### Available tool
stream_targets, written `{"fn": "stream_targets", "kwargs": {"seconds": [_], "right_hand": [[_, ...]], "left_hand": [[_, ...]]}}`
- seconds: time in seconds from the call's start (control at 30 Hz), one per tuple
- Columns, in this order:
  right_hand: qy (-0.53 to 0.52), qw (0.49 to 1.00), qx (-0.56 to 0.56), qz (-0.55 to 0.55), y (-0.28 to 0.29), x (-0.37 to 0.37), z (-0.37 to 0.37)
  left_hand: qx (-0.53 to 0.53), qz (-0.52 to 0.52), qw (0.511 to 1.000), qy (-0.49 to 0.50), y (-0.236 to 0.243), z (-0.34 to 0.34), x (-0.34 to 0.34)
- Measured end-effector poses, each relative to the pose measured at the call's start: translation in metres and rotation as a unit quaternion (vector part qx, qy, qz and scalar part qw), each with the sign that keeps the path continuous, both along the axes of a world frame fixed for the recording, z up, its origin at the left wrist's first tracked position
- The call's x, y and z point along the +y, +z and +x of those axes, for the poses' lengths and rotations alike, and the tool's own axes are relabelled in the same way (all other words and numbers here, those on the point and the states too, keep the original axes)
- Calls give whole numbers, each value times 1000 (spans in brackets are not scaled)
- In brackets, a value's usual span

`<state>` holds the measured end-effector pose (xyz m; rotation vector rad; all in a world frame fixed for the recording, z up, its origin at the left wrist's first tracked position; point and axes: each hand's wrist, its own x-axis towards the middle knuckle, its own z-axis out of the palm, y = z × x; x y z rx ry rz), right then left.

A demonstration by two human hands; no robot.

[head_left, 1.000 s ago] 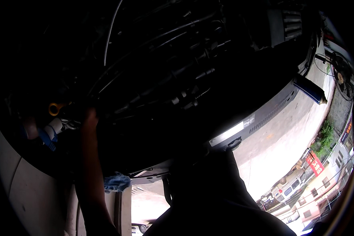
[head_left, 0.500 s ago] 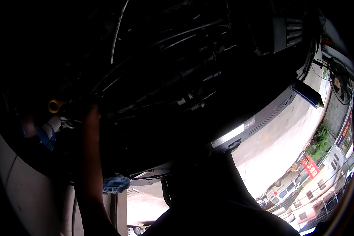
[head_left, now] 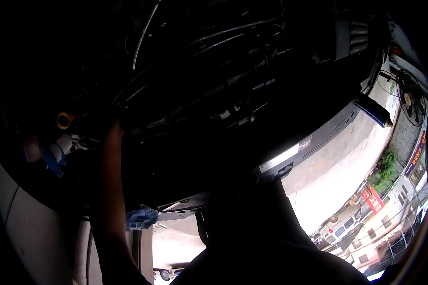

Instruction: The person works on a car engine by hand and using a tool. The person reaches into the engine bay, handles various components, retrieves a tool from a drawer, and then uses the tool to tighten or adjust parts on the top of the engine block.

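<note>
A bare left forearm rises from the lower edge into a dark engine bay. My left hand point(head_left: 116, 127) is at its far end among the hoses and engine parts; its fingers are lost in shadow, so what it touches is hidden. Nearest it on the left are a yellow ring-shaped handle point(head_left: 63, 120), a pale cylindrical part point(head_left: 62, 145) and a blue strip point(head_left: 52, 163). A thin ribbed metal tube point(head_left: 144, 35) runs above. My right hand does not show; only dark clothing fills the lower middle.
A crumpled blue cloth point(head_left: 141, 217) lies on the front edge beside my left forearm. A dark spray can point(head_left: 373, 111) rests on the rim at right. Beyond it are a black fan point(head_left: 409, 99), pale ground point(head_left: 314, 183) and a parked light van point(head_left: 340, 230). Off-white bodywork point(head_left: 31, 228) borders the left.
The view has shifted slightly, so the engine parts sit a little further right and the yellow handle a little higher. My left forearm stays nearly in place.
</note>
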<state>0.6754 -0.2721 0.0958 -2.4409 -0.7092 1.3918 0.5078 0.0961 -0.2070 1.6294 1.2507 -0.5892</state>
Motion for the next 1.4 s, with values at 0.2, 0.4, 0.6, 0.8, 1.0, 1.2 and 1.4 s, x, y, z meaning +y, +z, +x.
{"fn": "stream_targets", "kwargs": {"seconds": [0.2, 0.4, 0.6, 0.8, 1.0, 1.2, 1.4], "right_hand": [[-5, 1000, 0, 2, -4, 0, -3], [-10, 1000, -3, -5, -5, -2, -5], [-5, 1000, -13, 3, 1, 3, 2], [-7, 999, -7, -35, -6, -12, 0], [-1, 1000, -20, -11, 3, 1, 7], [5, 999, -19, -26, 6, -2, 8], [22, 999, -25, -30, 14, 8, 22]], "left_hand": [[4, 2, 1000, -13, -15, 0, 8], [13, 1, 999, -34, -31, 0, 13], [46, 56, 994, -84, -70, -9, 46], [171, 56, 954, -239, -22, 4, -25], [90, -133, 969, -190, -3, 12, 15], [132, -31, 983, -124, 9, 15, -15], [53, -4, 993, -107, -58, -13, 45]]}}
